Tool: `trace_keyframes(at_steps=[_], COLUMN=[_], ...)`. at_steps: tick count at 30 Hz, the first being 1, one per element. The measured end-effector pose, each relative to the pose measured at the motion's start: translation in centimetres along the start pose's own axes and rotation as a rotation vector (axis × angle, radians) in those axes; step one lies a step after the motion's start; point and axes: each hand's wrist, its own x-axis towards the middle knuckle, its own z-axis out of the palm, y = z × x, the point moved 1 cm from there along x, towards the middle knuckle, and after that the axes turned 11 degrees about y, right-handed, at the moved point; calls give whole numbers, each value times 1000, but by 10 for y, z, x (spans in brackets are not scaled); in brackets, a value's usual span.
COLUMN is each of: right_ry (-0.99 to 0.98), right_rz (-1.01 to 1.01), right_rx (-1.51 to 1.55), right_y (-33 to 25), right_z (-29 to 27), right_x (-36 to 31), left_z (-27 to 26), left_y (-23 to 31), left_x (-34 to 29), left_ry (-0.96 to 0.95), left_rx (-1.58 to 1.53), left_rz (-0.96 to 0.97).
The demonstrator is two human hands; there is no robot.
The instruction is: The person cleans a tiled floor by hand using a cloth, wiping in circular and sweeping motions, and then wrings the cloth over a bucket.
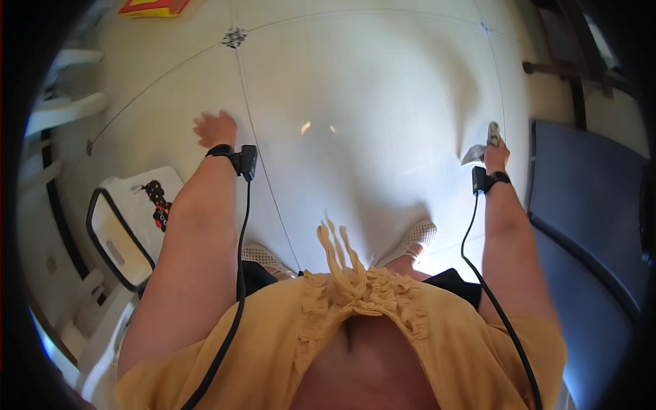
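My left hand [217,128] hangs over the pale tiled floor with its fingers apart and slightly blurred. It holds nothing and touches nothing that I can see. Out to the right, my right hand [497,158] is closed around a crumpled grey-and-white thing [493,134], perhaps a cloth or a wrapper. Part of it sticks out past the fingers, and a grey flap spreads to the left of the hand. Its exact kind cannot be made out. Each wrist wears a black band with a small box and a cable.
A white chair [147,184] with a dark-edged back and a colourful patterned patch stands at the left. Dark blue padded seating [581,184] lines the right side. A red-and-yellow package [154,8] lies on the floor [355,89] at the far left. Dark furniture legs [557,70] stand far right.
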Motion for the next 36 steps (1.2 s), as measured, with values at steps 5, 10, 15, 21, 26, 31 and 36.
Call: trace_keyframes(at_steps=[5, 10, 15, 21, 26, 31, 36], right_ry=[-429, -622, -133, -375, -390, -93, 109], right_rz=[262, 322, 252, -187, -508, -404, 126], right_rx=[-806, -757, -377, -45, 469, 510, -242], right_y=[125, 103, -55, -332, -442, -270, -17], right_z=[-7, 3, 32, 85, 75, 46, -17], right_x=[-142, -222, -242, -273, -258, -231, -222], left_z=[21, 18, 15, 18, 18, 21, 22], left_y=[-5, 2, 9, 9, 5, 5, 5], left_x=[-17, -17, -18, -17, -17, -18, -19], left_ry=[145, 181, 235, 247, 188, 129, 104], left_rx=[70, 98, 104, 151, 68, 5, -3], left_rz=[22, -1, -12, -14, -22, -72, -78])
